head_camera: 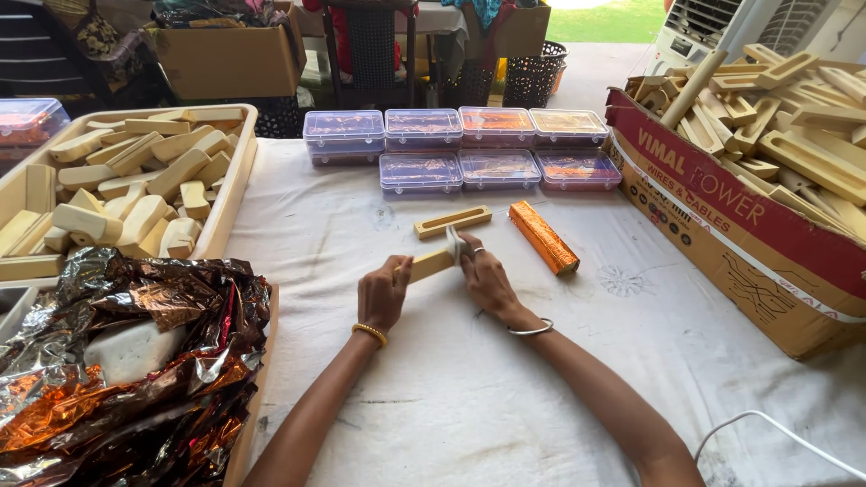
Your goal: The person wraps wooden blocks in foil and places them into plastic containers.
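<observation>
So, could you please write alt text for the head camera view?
Two bare hands hold a pale wooden block over a white tablecloth: left hand gripping one end, right hand at the other. A slotted wooden piece and an orange foil-wrapped bar lie beyond.

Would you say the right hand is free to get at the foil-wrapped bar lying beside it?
Probably not at once: the right hand is busy on the wooden block shared with the left hand. Otherwise the bare cloth leaves the way open to the foil-wrapped bar.
</observation>
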